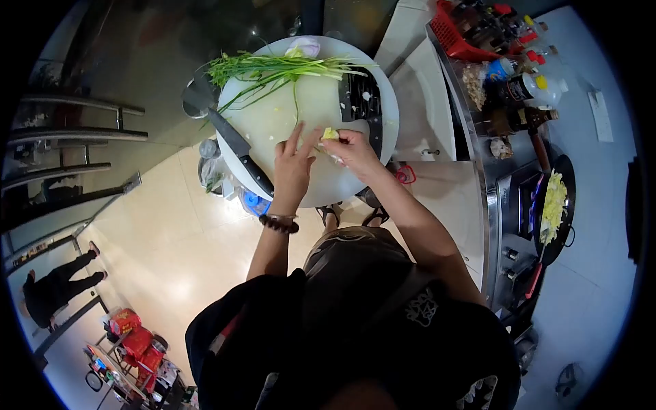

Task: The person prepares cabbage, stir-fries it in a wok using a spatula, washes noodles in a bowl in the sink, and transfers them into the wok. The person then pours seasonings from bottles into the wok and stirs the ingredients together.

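Observation:
My left hand (294, 162) is over the cutting board (263, 116), its fingers spread and pointing away from me. Beside it, my right hand (352, 152) pinches a small yellow-green piece (330, 134) between thumb and fingers. A knife with a black handle (254, 171) lies along the board's left side. Long green stalks (287, 67) with leafy tops stretch across the far part, and a pale purple and white vegetable (304, 47) sits behind them. Small pale bits lie near my hands and on the dark slotted area (361, 99) at the right.
On the right, a pan (555, 208) holding chopped yellow-green food rests over a lit burner. Bottles (529, 87) and a red basket (454, 31) stand at the upper right. Below the board's left edge is a blue item (255, 203). A person (58, 287) stands far left.

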`<state>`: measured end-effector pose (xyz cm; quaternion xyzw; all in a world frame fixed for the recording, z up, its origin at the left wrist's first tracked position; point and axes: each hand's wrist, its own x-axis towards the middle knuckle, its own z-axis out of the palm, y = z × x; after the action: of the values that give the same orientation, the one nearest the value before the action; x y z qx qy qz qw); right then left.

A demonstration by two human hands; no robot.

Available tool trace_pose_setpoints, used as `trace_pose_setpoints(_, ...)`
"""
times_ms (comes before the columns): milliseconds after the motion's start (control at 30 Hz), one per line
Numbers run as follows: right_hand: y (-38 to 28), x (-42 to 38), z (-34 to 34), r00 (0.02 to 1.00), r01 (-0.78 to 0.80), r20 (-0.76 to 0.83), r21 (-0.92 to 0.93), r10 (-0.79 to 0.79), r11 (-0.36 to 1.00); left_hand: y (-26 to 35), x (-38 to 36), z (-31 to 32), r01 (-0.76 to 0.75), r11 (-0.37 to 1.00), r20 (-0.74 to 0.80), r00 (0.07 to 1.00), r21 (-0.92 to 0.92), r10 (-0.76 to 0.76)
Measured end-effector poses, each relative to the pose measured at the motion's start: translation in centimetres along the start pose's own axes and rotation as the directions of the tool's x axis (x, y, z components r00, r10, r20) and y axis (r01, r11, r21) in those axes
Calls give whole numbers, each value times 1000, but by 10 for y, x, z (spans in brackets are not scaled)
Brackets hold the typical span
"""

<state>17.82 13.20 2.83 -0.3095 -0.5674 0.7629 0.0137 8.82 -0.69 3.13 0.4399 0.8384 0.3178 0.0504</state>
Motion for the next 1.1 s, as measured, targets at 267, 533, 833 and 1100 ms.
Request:
trace_pose_setpoints(267, -54, -70, -69, 968, 156, -250, 529, -23, 834, -22, 62, -18, -153, 970, -234, 952, 191, 196)
trace_pose_setpoints(533, -143, -299, -253, 230, 386, -836, -391, -498, 835, 2, 30, 59, -267, 964, 194, 945, -8, 263)
trace_pose_setpoints(833, -40, -442, -423, 155, -830, -762, -446, -629, 335, -5, 41, 75, -107, 958, 92, 992, 267, 85)
trace_pose_setpoints(1100, 41, -492, -344, 403, -798, -904, -424, -143, 429, 240, 74, 114, -76, 834, -30, 997, -547, 71)
